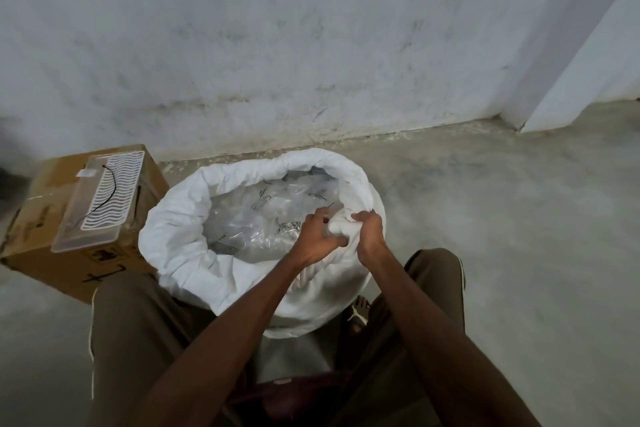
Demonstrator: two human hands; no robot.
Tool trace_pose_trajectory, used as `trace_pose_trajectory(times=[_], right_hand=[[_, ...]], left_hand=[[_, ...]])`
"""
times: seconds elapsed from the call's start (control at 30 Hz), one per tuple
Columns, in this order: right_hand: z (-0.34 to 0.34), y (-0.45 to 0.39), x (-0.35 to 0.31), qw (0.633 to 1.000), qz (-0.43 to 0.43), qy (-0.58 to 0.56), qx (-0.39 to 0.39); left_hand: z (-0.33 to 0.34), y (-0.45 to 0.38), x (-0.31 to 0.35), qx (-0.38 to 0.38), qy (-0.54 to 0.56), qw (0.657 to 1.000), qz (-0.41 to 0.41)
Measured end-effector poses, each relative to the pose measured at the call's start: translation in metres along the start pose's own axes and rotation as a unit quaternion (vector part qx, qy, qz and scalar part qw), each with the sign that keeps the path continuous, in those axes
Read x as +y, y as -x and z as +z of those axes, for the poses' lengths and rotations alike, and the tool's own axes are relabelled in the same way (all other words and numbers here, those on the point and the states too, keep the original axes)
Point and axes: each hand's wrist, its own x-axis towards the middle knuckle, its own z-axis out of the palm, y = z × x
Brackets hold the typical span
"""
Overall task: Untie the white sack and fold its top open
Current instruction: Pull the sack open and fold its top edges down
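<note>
The white sack [180, 232] stands open on the floor between my knees, its top rolled outward into a thick rim around most of the mouth. Clear plastic packets [256, 218] with black print fill the inside. My left hand [317, 241] and my right hand [369, 232] both grip a bunched fold of the sack's rim at its near right side, thumbs close together. No tie or string is visible on the sack.
A cardboard box [45, 253] sits to the left of the sack, with a clear plastic tray [100, 198] holding a white wavy grid and a black wire on top. A stained wall runs behind. Concrete floor [502, 218] stretches to the right.
</note>
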Motion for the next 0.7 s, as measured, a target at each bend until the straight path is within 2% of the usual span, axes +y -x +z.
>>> trace_pose_trajectory(times=[0.1, 0.17, 0.27, 0.37, 0.43, 0.53, 0.57, 0.6, 0.7], right_hand=[[0.003, 0.003, -0.016, 0.992, 0.007, -0.114, -0.053], [0.005, 0.001, -0.027, 0.985, 0.008, -0.160, -0.071], [0.005, 0.001, -0.038, 0.979, 0.014, -0.173, -0.107], [0.000, -0.003, -0.040, 0.977, -0.029, -0.163, -0.136], [0.001, -0.008, -0.037, 0.987, -0.063, -0.104, -0.108], [0.003, -0.012, -0.033, 0.993, -0.098, 0.040, 0.047], [0.004, -0.013, -0.030, 0.990, -0.097, 0.077, 0.073], [0.008, -0.012, -0.029, 0.989, -0.084, 0.091, 0.078], [0.019, -0.010, -0.027, 0.992, -0.052, 0.093, 0.068]], left_hand=[[-0.010, -0.002, 0.005, -0.025, -0.001, 0.999, 0.026], [-0.014, -0.001, 0.009, -0.010, 0.016, 0.999, 0.037], [-0.012, 0.001, 0.012, 0.050, 0.033, 0.997, 0.058], [-0.007, -0.001, 0.017, 0.063, -0.004, 0.994, 0.085], [-0.005, -0.005, 0.017, 0.073, -0.032, 0.991, 0.105], [-0.003, -0.011, 0.013, 0.096, -0.097, 0.982, 0.128], [-0.002, -0.011, 0.012, 0.101, -0.145, 0.975, 0.136], [0.000, -0.010, 0.011, 0.111, -0.209, 0.960, 0.150], [0.016, -0.005, 0.005, 0.133, -0.377, 0.886, 0.234]])
